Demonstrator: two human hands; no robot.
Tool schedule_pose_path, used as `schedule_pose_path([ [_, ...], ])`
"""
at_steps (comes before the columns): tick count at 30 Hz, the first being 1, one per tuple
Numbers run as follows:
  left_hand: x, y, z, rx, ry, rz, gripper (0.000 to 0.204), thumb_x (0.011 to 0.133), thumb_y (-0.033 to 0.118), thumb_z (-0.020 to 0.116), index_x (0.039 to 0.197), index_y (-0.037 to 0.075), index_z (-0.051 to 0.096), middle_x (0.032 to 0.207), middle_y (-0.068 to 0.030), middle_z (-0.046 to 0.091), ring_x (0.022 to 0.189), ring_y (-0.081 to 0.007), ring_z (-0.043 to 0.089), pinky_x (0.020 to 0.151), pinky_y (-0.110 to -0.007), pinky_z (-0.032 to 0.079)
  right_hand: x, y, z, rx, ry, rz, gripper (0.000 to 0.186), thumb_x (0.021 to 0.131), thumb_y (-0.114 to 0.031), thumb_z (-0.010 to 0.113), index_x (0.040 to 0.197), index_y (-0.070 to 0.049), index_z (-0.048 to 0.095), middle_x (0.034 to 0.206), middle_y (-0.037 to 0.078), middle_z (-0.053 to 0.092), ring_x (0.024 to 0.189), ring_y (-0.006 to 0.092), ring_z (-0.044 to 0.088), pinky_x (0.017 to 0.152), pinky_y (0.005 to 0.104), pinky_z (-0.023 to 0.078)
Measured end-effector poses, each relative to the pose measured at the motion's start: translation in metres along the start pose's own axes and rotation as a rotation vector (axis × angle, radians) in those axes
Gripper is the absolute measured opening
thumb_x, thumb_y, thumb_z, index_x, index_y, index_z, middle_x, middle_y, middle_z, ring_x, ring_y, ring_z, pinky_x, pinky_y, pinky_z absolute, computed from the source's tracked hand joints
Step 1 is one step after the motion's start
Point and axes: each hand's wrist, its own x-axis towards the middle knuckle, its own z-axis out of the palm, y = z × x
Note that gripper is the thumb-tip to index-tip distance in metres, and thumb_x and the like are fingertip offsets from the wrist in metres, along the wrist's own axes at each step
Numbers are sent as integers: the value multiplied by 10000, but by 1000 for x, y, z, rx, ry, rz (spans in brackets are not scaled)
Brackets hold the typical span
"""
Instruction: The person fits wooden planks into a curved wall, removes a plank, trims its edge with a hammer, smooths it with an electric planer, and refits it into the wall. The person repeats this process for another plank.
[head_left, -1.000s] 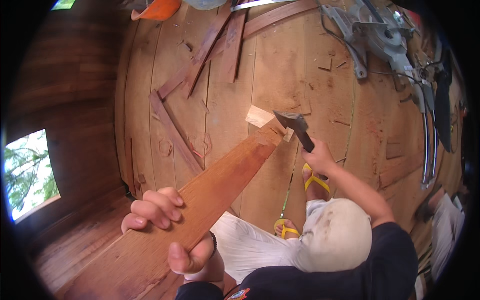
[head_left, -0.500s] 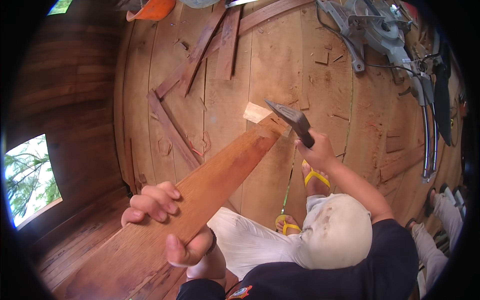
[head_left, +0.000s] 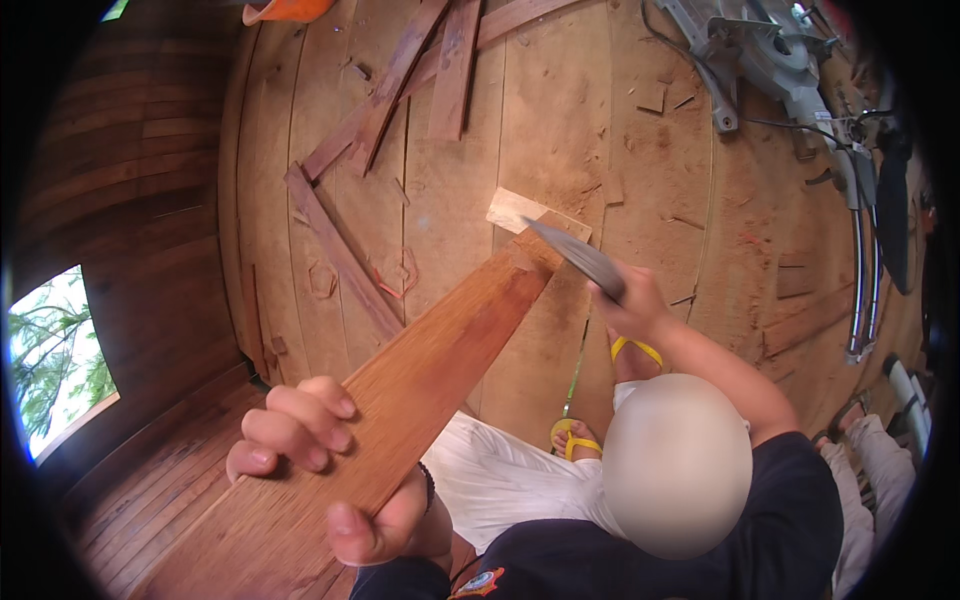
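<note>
My left hand [head_left: 293,435] is closed around a long reddish-brown wooden board [head_left: 430,360], fingers over its left edge and thumb on the right. The board slants from the lower left toward the middle, its far end over a pale wood block [head_left: 510,209] on the floor. At that end, my right hand [head_left: 636,303] grips a dark metal bladed tool [head_left: 577,257], smeared by motion. Its pointed tip reaches left across the board's end; whether it touches the wood I cannot tell. Its handle is mostly hidden in my fist.
Several dark planks [head_left: 345,250] lie on the plank floor ahead. A grey miter saw [head_left: 785,75] stands at the far right with its cord. Wood scraps and sawdust surround the block. My yellow-strapped sandals [head_left: 572,437] are close by. Another person's legs [head_left: 880,450] show at the right edge.
The bladed tool has swung down and lies flatter over the board's far end, now blurred. My left hand keeps its hold on the board. The whole view has shifted slightly.
</note>
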Motion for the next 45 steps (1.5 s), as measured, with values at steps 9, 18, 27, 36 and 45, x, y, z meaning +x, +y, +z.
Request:
schedule_pose_path([
  [9, -3, 4, 3, 15, -10, -39, 542, 713, 320, 661, 1131, 96, 397, 887, -34, 376, 770, -167, 419, 767, -342, 396, -2, 4, -5, 164, 196, -271, 147, 928, -144, 703, 940, -5, 655, 712, 52, 604, 691, 117, 537, 612, 334, 460],
  [18, 1, 1, 4, 9, -73, -1, 528, 700, 297, 637, 1127, 94, 402, 889, -41, 388, 770, -167, 423, 768, -350, 402, -3, 10, -3, 171, 47, 24, 195, 902, -166, 727, 1020, -15, 692, 753, 150, 661, 625, 189, 602, 621, 349, 506],
  [27, -1, 0, 5, -12, -69, -6, 536, 672, 277, 570, 1148, 62, 454, 893, -53, 398, 789, -172, 416, 751, -343, 377, 4, 13, -1, -20, -14, 222, 172, 904, -145, 712, 1031, -30, 700, 730, 139, 674, 624, 235, 640, 587, 357, 499],
  [36, -9, 2, -3, 44, -1, -38, 517, 708, 278, 617, 1140, 100, 397, 889, -45, 393, 760, -169, 424, 737, -357, 408, -5, 22, -2, 13, 12, 92, 166, 905, -148, 699, 1016, -24, 702, 800, 143, 699, 689, 286, 694, 624, 358, 516],
  [45, -4, -2, -7, -81, 7, -8, 548, 696, 298, 635, 1149, 81, 416, 896, -51, 400, 762, -164, 427, 730, -344, 406, -9, 36, -12, 155, 173, 112, 173, 891, -140, 727, 866, -8, 618, 659, 91, 564, 620, 145, 524, 601, 349, 461],
])
